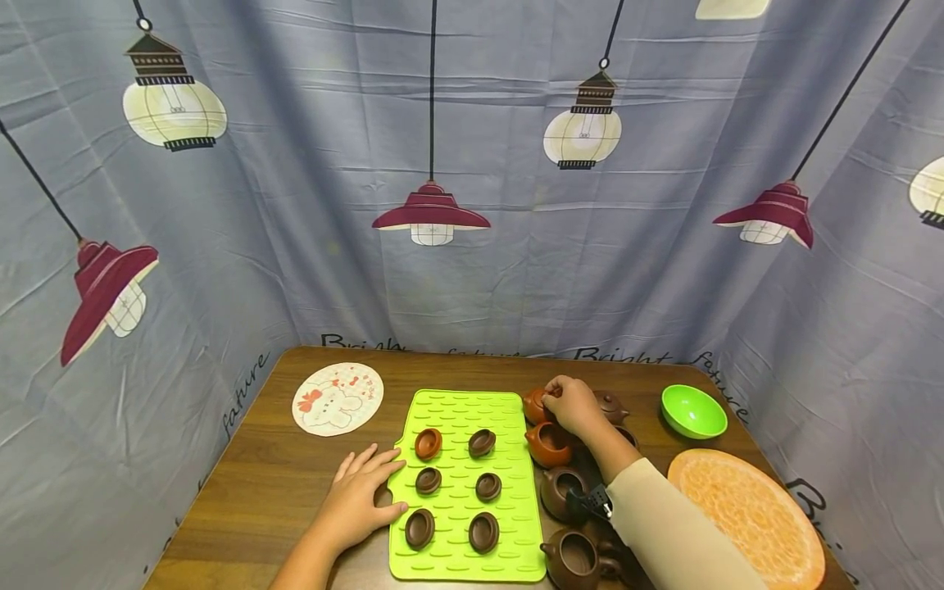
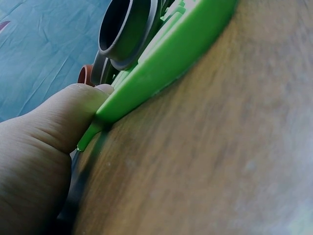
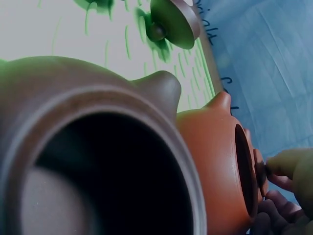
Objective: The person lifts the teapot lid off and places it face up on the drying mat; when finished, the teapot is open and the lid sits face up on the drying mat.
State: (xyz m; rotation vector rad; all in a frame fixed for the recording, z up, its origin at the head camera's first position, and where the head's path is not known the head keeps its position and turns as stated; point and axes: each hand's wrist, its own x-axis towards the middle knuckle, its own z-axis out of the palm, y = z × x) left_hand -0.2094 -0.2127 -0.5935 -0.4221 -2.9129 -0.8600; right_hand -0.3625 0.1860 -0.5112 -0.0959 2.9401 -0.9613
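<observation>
My right hand [image 1: 577, 407] is at the back orange teapot [image 1: 533, 406], right of the green mat [image 1: 460, 410]. In the right wrist view its thumb and fingers pinch a small orange lid [image 3: 258, 164], mostly hidden by the fingers. Nearer stand an orange teapot [image 1: 542, 457] without a lid and a brown teapot [image 1: 549, 496], also uncovered. Several lids lie on the mat in two columns, among them an orange lid [image 1: 428, 443] and a brown lid [image 1: 483, 533]. With fingers spread, my left hand [image 1: 354, 498] rests at the mat's left edge, its thumb touching the rim.
More brown teapots stand along the right, one [image 1: 610, 406] beyond my right hand, partly hidden by the arm. A green bowl [image 1: 693, 411] and an orange round mat [image 1: 752, 516] lie farther right. A white rabbit-print mat [image 1: 339, 400] is at the back left.
</observation>
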